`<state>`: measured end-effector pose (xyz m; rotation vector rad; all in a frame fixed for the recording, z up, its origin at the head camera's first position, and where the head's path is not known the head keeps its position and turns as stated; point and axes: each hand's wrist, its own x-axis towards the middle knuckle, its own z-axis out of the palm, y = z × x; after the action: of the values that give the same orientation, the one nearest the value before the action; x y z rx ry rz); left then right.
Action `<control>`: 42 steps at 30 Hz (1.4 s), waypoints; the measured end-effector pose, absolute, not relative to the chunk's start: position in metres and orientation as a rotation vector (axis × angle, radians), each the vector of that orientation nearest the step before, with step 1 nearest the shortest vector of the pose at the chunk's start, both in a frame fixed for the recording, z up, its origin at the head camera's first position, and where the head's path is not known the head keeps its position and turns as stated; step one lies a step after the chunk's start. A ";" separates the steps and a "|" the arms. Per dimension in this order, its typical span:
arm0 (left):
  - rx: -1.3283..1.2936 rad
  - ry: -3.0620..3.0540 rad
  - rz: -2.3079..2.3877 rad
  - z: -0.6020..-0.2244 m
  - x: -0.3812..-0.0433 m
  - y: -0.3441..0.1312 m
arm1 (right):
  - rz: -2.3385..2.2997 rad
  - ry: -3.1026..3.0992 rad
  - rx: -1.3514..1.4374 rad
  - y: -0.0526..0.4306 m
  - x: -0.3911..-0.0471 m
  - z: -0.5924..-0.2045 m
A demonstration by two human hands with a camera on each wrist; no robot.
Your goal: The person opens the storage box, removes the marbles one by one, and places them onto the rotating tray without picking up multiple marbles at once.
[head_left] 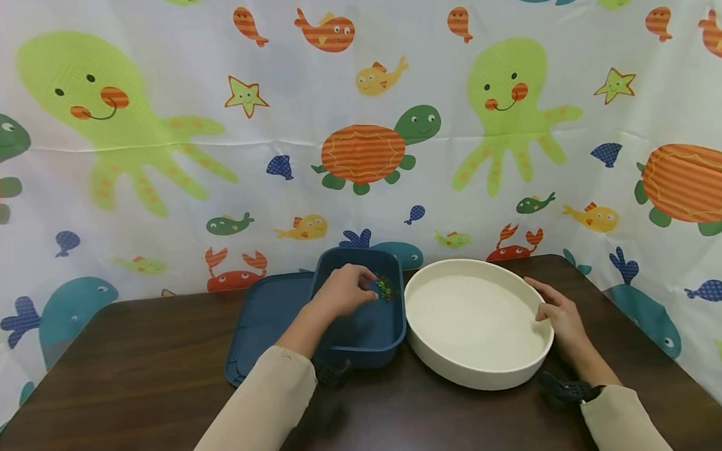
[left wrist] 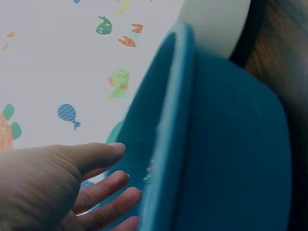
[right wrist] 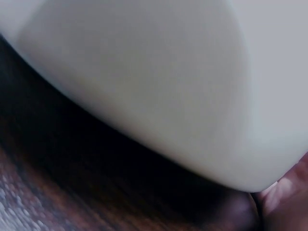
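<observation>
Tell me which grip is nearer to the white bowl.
Right. The right grip holds the right side of the white bowl; the left grip is at the opening of the blue bin, left of the bowl.

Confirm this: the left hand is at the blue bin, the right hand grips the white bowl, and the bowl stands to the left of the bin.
The bowl's side is wrong. The head view shows the white bowl standing to the right of the blue bin; the left hand is at the bin and the right hand grips the bowl.
</observation>
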<state>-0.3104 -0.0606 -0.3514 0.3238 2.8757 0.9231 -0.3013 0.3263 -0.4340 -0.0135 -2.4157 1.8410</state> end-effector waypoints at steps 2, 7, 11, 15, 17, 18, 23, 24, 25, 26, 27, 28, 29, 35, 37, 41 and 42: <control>0.325 2.871 0.934 -0.357 -0.316 -0.057 | 1.844 -2.408 0.000 0.325 -0.304 -0.434; 0.286 2.894 0.902 -0.365 -0.326 -0.053 | 1.862 -2.395 0.022 0.318 -0.309 -0.435; 0.205 2.909 0.861 -0.366 -0.329 -0.052 | 1.879 -2.396 0.042 0.313 -0.313 -0.437; 0.190 2.906 0.832 -0.369 -0.332 -0.051 | 1.875 -2.393 0.030 0.312 -0.314 -0.439; 0.190 2.900 0.831 -0.371 -0.334 -0.051 | 1.880 -2.389 0.022 0.313 -0.313 -0.439; 0.192 2.895 0.834 -0.371 -0.336 -0.050 | 1.881 -2.388 0.019 0.314 -0.313 -0.439; 0.222 2.870 0.843 -0.374 -0.343 -0.047 | 1.877 -2.379 -0.001 0.318 -0.311 -0.439; 0.233 2.867 0.836 -0.375 -0.344 -0.046 | 1.872 -2.380 -0.001 0.319 -0.311 -0.439; 0.239 2.864 0.829 -0.375 -0.345 -0.044 | 1.869 -2.381 -0.004 0.319 -0.311 -0.439; 0.241 2.863 0.822 -0.376 -0.346 -0.043 | 1.868 -2.381 -0.006 0.320 -0.311 -0.439; 0.244 2.862 0.814 -0.376 -0.346 -0.042 | 1.873 -2.378 -0.007 0.321 -0.311 -0.439; 0.244 2.859 0.806 -0.377 -0.346 -0.041 | 1.873 -2.378 -0.009 0.321 -0.311 -0.438; 0.246 2.859 0.797 -0.376 -0.346 -0.040 | 1.875 -2.376 -0.010 0.322 -0.311 -0.438; 0.256 2.847 0.727 -0.368 -0.345 -0.036 | 1.880 -2.367 -0.022 0.324 -0.309 -0.437; 0.274 2.854 0.681 -0.362 -0.345 -0.036 | 1.876 -2.370 -0.029 0.325 -0.309 -0.437; 0.306 2.879 0.567 -0.349 -0.350 -0.035 | 1.878 -2.383 -0.037 0.327 -0.308 -0.435; 0.317 2.876 0.550 -0.346 -0.352 -0.035 | 1.877 -2.385 -0.039 0.327 -0.308 -0.435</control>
<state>-0.3524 -0.0347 -0.3462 0.3168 2.8757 0.5504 -0.3079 0.3271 -0.4346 -0.0390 -2.3854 1.8773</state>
